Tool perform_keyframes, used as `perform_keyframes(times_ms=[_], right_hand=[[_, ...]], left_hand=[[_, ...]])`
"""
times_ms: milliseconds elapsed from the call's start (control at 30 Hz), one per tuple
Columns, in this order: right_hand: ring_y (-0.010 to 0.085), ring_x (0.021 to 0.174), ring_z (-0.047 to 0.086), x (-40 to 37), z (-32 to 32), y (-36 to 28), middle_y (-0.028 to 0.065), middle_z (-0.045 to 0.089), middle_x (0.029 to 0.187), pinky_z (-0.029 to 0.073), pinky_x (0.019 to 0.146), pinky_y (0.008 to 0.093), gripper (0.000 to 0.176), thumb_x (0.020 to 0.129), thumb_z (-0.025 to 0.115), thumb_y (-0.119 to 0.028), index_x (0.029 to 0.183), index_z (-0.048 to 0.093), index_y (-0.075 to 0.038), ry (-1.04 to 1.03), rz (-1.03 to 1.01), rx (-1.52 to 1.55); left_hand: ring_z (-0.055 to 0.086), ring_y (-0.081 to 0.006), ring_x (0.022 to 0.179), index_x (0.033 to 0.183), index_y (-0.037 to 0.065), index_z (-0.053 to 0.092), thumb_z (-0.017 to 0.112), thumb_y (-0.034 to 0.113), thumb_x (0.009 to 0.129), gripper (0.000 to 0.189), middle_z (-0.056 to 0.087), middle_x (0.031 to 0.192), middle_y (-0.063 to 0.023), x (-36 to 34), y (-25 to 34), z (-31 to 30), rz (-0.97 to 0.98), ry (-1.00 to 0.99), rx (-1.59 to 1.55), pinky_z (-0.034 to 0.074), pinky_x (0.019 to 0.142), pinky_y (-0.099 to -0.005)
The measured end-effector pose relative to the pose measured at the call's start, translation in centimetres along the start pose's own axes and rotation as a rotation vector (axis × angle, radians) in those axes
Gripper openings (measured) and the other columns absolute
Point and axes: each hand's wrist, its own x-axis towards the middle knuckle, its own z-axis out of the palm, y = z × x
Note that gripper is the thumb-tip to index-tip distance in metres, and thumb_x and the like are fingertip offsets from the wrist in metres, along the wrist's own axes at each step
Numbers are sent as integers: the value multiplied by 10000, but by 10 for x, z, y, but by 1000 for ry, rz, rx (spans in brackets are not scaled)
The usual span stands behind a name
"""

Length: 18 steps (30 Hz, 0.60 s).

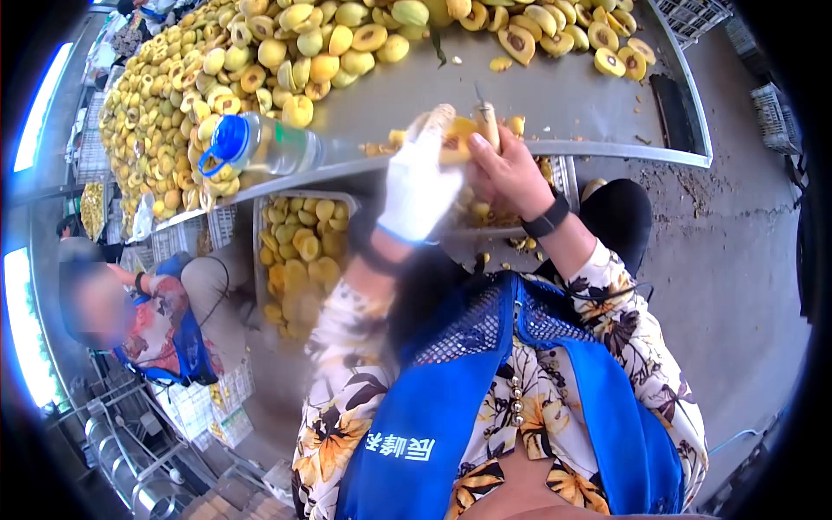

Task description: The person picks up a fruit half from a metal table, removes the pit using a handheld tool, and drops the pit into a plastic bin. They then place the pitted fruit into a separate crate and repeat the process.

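Between the two hands, which are close together above the near rim of the metal table (607,150), is a yellow fruit piece (457,132). The gloved left hand (419,186) appears closed on its near side; motion blur hides the exact finger placement. The bare right hand (511,173) is clamped on the handle of a small knife (488,124), thumb along the handle and blade pointing up and away from the body. That grip probably gives close control of the short tool. The white glove is on the hand at the fruit, presumably for grip and protection from the edge. Whether the blade touches the fruit cannot be confirmed.

Directly below the hands, partly hidden by them, a crate (568,180) holds more yellow pieces; its position would suit catching whatever drops over the rim. Left of it, beyond the left forearm, a second crate (299,247) is filled with fruit, within apparent reach. Ahead and to the left of the hands, a large fruit heap (260,65) covers much of the table, many pieces cut open with brown centres showing. Ahead and to the right lie loose cut halves (607,61). Just left of the gloved hand, a clear bottle with a blue cap (282,146) lies tilted near the rim, its nearer end blurred. Farther left, a co-worker (160,316) is seated beside the table.
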Motion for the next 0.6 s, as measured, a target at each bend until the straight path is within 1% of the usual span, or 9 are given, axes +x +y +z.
perform_keyframes(times_ms=[67,100,167,233,300,333,400,500,600], right_hand=[[48,443,385,3,2,30,-20,482,657,323,374,203,240,889,543,-211,1033,504,-24,1,-144,-44],[46,459,399,-6,2,25,-20,488,664,332,391,199,238,890,542,-209,1034,505,-23,-49,-30,47],[43,491,426,-23,1,7,-18,502,680,351,424,190,233,892,539,-204,1035,506,-22,-144,194,233],[238,701,612,-25,4,21,141,633,837,483,625,325,354,821,596,-234,1044,507,26,-82,58,-128],[295,679,610,-27,14,26,169,622,841,480,616,356,394,812,629,-264,1052,484,13,69,-215,-660],[398,752,599,-31,17,22,235,609,866,475,663,417,447,772,655,-300,1028,480,22,107,-120,-686],[403,754,592,-41,16,6,231,607,833,472,655,421,445,778,648,-302,1031,475,21,128,-77,-729],[412,699,576,-58,7,7,234,579,723,459,606,425,361,790,631,-293,912,486,14,48,-156,-838],[420,645,558,-74,6,5,240,553,660,442,555,431,304,798,611,-250,760,463,13,-97,-137,-966]], left_hand=[[521,-250,1091,1306,8,353,603,50,719,639,515,1193,-173,-23,0,3,-81,-56,-110,417,919,-317],[493,-217,1101,1327,-4,305,587,88,799,606,468,1241,-146,-31,3,5,-304,-49,-618,390,943,-311],[477,-185,1083,1341,-7,266,535,185,881,566,428,1263,-117,-38,13,5,-542,38,-1203,376,949,-302],[514,-164,1002,1221,7,450,455,323,923,434,532,1112,-81,-48,0,30,-762,118,-1453,418,870,-275],[532,-163,952,1147,17,520,457,313,924,376,564,1035,-63,-53,2,39,-961,236,-1491,442,827,-274],[534,-162,952,1144,16,522,459,310,924,372,566,1038,-64,-54,3,40,-976,244,-1492,446,822,-275],[538,-159,952,1138,14,526,462,302,923,365,570,1045,-66,-51,4,40,-998,257,-1494,453,812,-277],[539,-150,963,1126,7,530,476,282,919,349,570,1062,-69,-54,-1,37,-774,312,-1192,452,818,-275],[549,-143,949,1121,1,533,496,238,911,318,571,1050,-68,-48,12,32,-728,345,-1229,457,809,-265]])
